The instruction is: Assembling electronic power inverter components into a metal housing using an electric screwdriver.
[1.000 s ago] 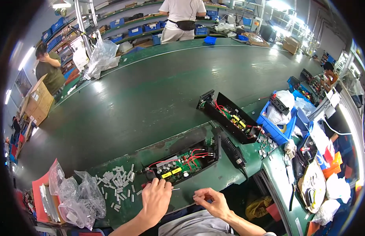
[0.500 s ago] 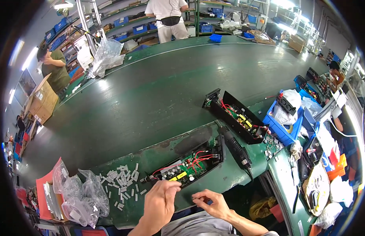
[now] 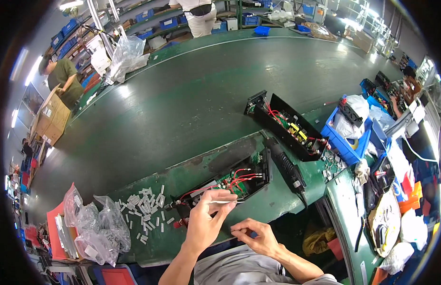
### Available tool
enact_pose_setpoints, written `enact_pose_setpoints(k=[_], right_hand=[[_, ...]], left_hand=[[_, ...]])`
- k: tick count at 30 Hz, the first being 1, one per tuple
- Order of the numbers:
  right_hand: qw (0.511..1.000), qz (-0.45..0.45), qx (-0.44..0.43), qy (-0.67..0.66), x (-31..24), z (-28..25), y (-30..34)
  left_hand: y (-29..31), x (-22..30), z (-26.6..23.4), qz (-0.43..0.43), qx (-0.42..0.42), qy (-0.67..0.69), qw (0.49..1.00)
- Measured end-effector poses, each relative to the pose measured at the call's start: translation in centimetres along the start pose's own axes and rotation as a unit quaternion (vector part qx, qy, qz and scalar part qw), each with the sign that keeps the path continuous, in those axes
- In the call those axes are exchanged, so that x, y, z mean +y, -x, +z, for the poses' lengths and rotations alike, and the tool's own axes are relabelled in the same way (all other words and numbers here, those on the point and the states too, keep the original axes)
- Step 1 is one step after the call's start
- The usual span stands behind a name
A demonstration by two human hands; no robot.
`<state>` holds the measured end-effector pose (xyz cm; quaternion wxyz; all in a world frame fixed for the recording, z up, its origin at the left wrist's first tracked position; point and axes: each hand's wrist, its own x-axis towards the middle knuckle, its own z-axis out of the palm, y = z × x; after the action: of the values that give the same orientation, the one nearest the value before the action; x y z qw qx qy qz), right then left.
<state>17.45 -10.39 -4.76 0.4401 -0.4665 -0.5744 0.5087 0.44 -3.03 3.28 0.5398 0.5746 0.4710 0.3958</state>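
My left hand (image 3: 205, 219) is closed in a pinch on a thin pale strip (image 3: 225, 202), just in front of an open black case (image 3: 265, 166). Inside that case lie a green circuit board (image 3: 225, 180) and red wires (image 3: 243, 178) with bare ends; my fingers hide part of the board. Lower and to the right, my right hand (image 3: 259, 238) has thumb and fingertips pressed together near the bench edge. Whatever they hold, if anything, is too small to make out. A pile of small grey metal pieces (image 3: 144, 209) lies left of the case.
A black corded tool (image 3: 286, 168) lies right of the case. Beyond it sits a second open case (image 3: 296, 133) with red wires. Blue bins (image 3: 344, 145) stand at the right, clear plastic bags (image 3: 104, 228) at the left. People stand across the wide green table (image 3: 182, 109).
My left hand has moved up and right over the case's front edge, and a thin pale strip now shows in its fingers. My right hand is nearly still. The view has shifted slightly.
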Motion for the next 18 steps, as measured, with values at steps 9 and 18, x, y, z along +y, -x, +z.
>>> enact_pose_setpoints(k=[9,18], right_hand=[[0.996,0.044,0.064,-0.035,-1.2,-2.2,-1.5],[0.996,-0.053,0.071,-0.013,-1.6,-2.2,-2.8]], left_hand=[[1.3,-1.0,-0.7,0.044,0.030,0.080,0.995],[1.8,-0.7,-1.2,0.040,0.043,0.054,0.997]])
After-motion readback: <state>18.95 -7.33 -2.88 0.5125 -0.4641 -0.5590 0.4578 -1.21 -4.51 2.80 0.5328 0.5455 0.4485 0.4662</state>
